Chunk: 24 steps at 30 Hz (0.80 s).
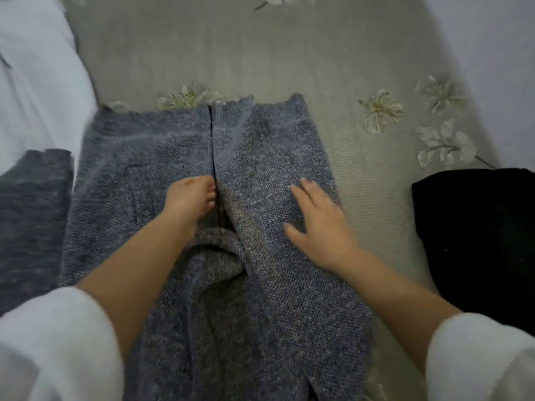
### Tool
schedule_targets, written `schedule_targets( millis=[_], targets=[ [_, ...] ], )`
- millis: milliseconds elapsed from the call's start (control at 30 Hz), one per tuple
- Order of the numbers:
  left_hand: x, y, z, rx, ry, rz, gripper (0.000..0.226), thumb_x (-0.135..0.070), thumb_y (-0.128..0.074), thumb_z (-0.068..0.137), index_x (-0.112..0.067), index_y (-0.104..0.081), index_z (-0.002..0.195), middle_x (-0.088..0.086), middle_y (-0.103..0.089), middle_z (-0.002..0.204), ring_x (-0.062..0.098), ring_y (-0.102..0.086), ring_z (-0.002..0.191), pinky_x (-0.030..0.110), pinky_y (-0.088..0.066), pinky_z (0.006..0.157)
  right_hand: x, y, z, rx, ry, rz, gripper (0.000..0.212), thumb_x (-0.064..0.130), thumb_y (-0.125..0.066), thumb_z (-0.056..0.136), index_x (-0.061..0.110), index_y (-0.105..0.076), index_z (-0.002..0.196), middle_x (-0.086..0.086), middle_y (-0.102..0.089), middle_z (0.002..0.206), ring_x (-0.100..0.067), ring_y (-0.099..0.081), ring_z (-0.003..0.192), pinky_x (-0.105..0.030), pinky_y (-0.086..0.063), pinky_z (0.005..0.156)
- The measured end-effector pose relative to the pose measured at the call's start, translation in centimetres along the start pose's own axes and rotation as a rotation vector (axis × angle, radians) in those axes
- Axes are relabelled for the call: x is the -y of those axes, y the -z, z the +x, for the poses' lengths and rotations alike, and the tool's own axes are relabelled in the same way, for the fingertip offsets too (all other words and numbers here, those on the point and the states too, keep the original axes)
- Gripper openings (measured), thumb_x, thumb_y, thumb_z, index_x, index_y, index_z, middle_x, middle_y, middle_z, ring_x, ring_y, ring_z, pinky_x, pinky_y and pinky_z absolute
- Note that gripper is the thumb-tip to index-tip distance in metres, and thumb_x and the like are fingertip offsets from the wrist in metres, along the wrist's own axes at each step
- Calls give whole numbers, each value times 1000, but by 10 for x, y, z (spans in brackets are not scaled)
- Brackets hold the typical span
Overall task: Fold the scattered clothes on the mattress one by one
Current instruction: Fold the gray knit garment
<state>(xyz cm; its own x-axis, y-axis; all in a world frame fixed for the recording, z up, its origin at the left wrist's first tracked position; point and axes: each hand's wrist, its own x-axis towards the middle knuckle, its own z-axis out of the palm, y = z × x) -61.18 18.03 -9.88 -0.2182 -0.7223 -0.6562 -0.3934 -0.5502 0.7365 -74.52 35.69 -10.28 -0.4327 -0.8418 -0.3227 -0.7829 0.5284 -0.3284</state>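
Observation:
A blue-grey knitted garment (139,157) lies spread on the mattress (260,53), its two halves meeting along a centre seam. My left hand (189,199) rests at that seam with its fingers curled down onto the knit; whether it pinches the fabric is not visible. My right hand (318,224) lies flat on the right half, fingers spread. The cloth bunches into a fold just below my left wrist.
A white garment (34,82) lies at the far left, with a dark grey cloth (31,221) below it. A black garment (477,233) sits at the right edge. The grey sheet has a white flower print. A pale wall (498,53) runs along the right side.

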Motion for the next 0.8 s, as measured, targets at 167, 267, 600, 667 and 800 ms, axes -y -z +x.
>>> schedule_targets(
  millis=[167, 267, 600, 667, 800],
  targets=[
    [-9, -12, 42, -32, 31, 43, 19, -23, -61, 93, -6, -64, 100, 8, -63, 100, 17, -60, 88, 28, -51, 80, -5, -29, 10, 142, 2, -73, 84, 59, -32, 96, 25, 25, 148, 1, 33, 154, -16, 27, 143, -33, 9, 116],
    [-25, -26, 46, -7, 48, 34, 22, -33, -67, 87, -13, -60, 83, 6, -62, 94, 22, -60, 91, 34, -50, 89, -5, -39, 7, 94, -3, -88, 84, 59, -28, 96, 26, 32, 144, 1, 38, 152, -16, 33, 140, -32, 17, 113],
    [-44, -2, 65, 112, -189, -8, 65, -41, -60, 90, -17, -35, 145, 6, -52, 139, 26, -54, 122, 48, -44, 103, -7, -44, 8, 36, -26, 24, 83, 69, -13, 79, 34, 12, 150, 11, 23, 157, -7, 24, 143, -33, 7, 117],
    [-27, 14, 67, 29, -171, 67, 60, -37, -53, 96, -23, -30, 149, 7, -47, 143, 28, -54, 120, 47, -46, 101, -4, -44, 8, 24, -29, 10, 82, 67, -19, 83, 33, 11, 151, 10, 23, 157, -7, 24, 143, -34, 7, 117],
    [-3, 37, 71, -32, -44, 61, 48, -23, -47, 101, -29, -33, 147, 8, -65, 112, 19, -65, 80, 30, -52, 64, 8, -40, 7, 38, -80, -22, 79, 54, -37, 94, 26, 10, 152, 7, 26, 156, -8, 27, 141, -36, 10, 119]
  ],
)
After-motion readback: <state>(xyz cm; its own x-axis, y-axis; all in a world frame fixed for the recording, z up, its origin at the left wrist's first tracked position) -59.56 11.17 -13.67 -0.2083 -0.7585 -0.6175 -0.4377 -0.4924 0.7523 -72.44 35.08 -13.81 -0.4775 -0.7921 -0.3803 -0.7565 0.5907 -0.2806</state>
